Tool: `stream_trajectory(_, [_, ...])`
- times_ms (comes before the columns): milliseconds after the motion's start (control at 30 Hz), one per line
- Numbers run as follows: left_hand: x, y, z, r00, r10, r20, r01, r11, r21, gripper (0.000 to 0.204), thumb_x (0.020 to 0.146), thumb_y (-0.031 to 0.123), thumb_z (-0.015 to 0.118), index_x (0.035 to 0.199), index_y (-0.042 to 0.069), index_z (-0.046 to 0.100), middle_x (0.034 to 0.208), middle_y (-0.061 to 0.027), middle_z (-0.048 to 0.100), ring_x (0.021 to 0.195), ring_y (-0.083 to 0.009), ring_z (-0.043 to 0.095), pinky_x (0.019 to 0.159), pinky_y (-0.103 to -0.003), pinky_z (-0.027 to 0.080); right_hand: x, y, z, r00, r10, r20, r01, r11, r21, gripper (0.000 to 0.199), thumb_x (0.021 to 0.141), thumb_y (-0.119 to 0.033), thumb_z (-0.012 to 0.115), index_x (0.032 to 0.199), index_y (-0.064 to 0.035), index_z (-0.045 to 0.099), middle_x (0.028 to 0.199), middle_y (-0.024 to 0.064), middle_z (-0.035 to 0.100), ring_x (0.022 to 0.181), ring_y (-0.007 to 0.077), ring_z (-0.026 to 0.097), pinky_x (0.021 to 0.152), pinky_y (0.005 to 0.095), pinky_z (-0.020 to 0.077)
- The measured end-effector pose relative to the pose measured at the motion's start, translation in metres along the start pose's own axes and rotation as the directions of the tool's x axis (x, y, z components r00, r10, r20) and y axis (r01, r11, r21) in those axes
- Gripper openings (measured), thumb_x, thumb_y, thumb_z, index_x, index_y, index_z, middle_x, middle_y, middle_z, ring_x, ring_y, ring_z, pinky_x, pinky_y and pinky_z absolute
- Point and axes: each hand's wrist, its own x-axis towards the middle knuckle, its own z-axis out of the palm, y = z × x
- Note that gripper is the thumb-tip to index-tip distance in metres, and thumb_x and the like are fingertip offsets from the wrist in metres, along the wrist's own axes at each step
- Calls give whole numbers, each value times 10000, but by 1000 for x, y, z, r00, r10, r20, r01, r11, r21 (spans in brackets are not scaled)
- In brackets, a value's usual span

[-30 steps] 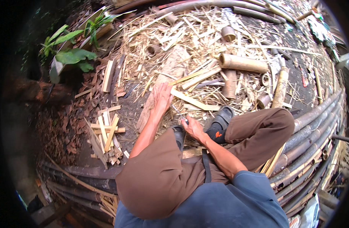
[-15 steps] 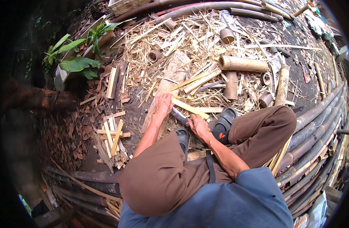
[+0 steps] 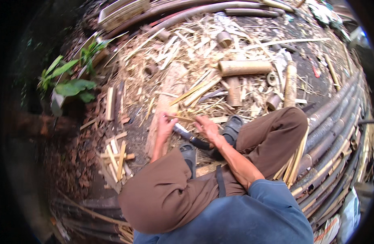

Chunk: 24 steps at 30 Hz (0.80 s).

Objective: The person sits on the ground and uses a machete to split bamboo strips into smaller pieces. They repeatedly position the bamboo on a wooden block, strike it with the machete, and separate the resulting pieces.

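My left hand (image 3: 166,127) pinches the left end of a thin bamboo sliver (image 3: 179,118) over a flat wooden slab (image 3: 156,134) on the ground. My right hand (image 3: 207,129) is close beside it, shut on a knife (image 3: 190,137) with a pale blade and a dark handle. The blade points toward my left hand, just under the sliver. My right fingertips reach the sliver's other end. Both hands are in front of my knees, above my dark sandals (image 3: 231,126).
Bamboo shavings and offcuts cover the ground ahead, with a thick bamboo section (image 3: 244,67) and shorter tubes (image 3: 290,83). Cut sticks (image 3: 115,158) lie left. Long bamboo poles (image 3: 337,122) run along the right. Split strips (image 3: 295,162) lean by my right leg. A leafy plant (image 3: 69,83) stands far left.
My left hand drew back from the slab toward my right hand and took the sliver. The knife came into view between the hands, which are now close together.
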Motion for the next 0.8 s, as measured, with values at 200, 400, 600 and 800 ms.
stream_trajectory(200, [-12,51,1,981,-134,139,132,991,27,404,900,168,663,1267,31,563,1062,-90,628,932,-196,644,783,-308,559,-12,-19,5,966,-33,255,-61,933,354,282,973,-287,528,1175,-117,628,948,181,666,895,306,661,796,438,521])
stream_trajectory(400, [-25,35,3,1000,18,17,-20,984,179,344,950,268,622,1168,5,584,976,-71,619,865,-161,619,716,-288,525,-21,-23,10,977,67,202,-136,927,351,367,974,-396,520,1032,-75,688,788,179,651,730,356,628,646,449,466])
stream_trajectory(600, [-33,45,11,996,-67,56,55,980,190,295,988,273,552,1130,14,566,751,-14,553,638,-105,543,556,-265,453,-28,-30,-7,974,118,195,-184,912,367,409,981,-423,496,1018,-53,666,760,176,622,731,320,622,643,439,452])
stream_trajectory(800, [-43,-49,-41,923,281,262,-385,674,631,132,943,170,593,984,53,639,720,-51,581,661,-117,526,614,-280,428,19,22,18,989,140,-41,-116,926,359,342,930,-305,527,1119,-21,559,918,159,602,880,308,602,757,426,475])
